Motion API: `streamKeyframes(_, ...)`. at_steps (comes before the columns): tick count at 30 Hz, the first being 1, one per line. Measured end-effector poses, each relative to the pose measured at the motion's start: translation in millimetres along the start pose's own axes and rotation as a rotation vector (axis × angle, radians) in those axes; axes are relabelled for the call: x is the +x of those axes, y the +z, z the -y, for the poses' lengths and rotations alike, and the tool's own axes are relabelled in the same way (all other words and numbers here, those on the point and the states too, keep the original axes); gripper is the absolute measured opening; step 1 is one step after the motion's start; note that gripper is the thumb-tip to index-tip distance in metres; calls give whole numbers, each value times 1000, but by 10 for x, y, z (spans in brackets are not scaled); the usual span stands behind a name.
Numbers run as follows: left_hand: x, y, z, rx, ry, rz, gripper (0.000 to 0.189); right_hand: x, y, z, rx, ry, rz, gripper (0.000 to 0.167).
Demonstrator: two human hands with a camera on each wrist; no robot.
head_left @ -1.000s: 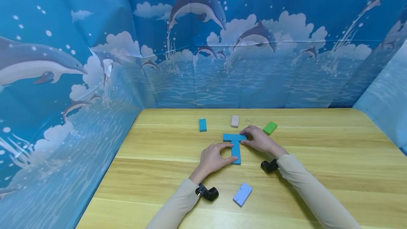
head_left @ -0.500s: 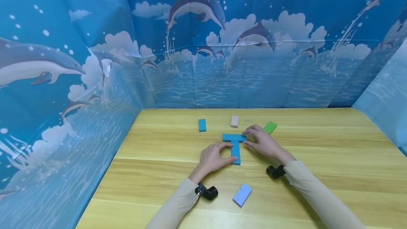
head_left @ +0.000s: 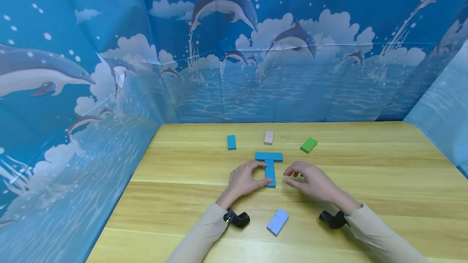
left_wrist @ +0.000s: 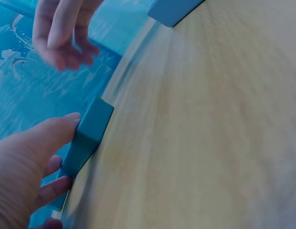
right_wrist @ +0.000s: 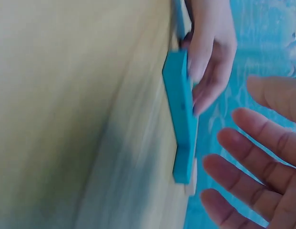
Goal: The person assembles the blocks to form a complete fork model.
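Observation:
Two blue blocks form a T on the table in the head view: a crossbar block [head_left: 268, 156] at the far side and a stem block [head_left: 270, 173] running toward me. My left hand [head_left: 243, 180] holds the stem block from its left, thumb near the near end and index finger near the crossbar. In the left wrist view that thumb lies against the stem block [left_wrist: 90, 129]. To the right of the T, my right hand [head_left: 314, 182] hovers with loosely bent, spread fingers and nothing in them. The right wrist view shows those fingers [right_wrist: 238, 171] apart from the T.
Behind the T lie a smaller blue block [head_left: 232, 142], a pale pink block [head_left: 268, 138] and a green block [head_left: 308, 145]. A periwinkle block [head_left: 278, 222] lies nearer me on the wooden table [head_left: 384, 165]. A dolphin-print curtain [head_left: 248, 92] borders the table.
My right hand has let go of the crossbar block's right end and moved right and toward me. My left hand stays at the stem block, and the T keeps its shape.

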State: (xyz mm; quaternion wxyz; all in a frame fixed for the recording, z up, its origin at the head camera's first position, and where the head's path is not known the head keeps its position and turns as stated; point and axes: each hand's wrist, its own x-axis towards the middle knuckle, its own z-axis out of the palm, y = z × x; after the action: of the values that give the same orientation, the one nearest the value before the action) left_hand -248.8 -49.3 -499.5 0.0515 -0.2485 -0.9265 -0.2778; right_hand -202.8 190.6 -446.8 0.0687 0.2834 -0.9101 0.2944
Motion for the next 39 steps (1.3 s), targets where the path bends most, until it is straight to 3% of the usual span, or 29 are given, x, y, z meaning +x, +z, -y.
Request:
streamKeyframes(7,-3,-6,-1,-1,0,-18,52,-152,60,175,75,-41,139,16)
streamKeyframes(15,-5,-15,-7,-5,0,-23,51,-256,142,335,63,21,255,33)
streamKeyframes(29,8,-6,-5,-1,-4,-23,51,-317,238,392,-1,74,252,42)
streamKeyframes(39,9,6,4,-6,-3,-20,52,-285,249,313,62,120,287,40)
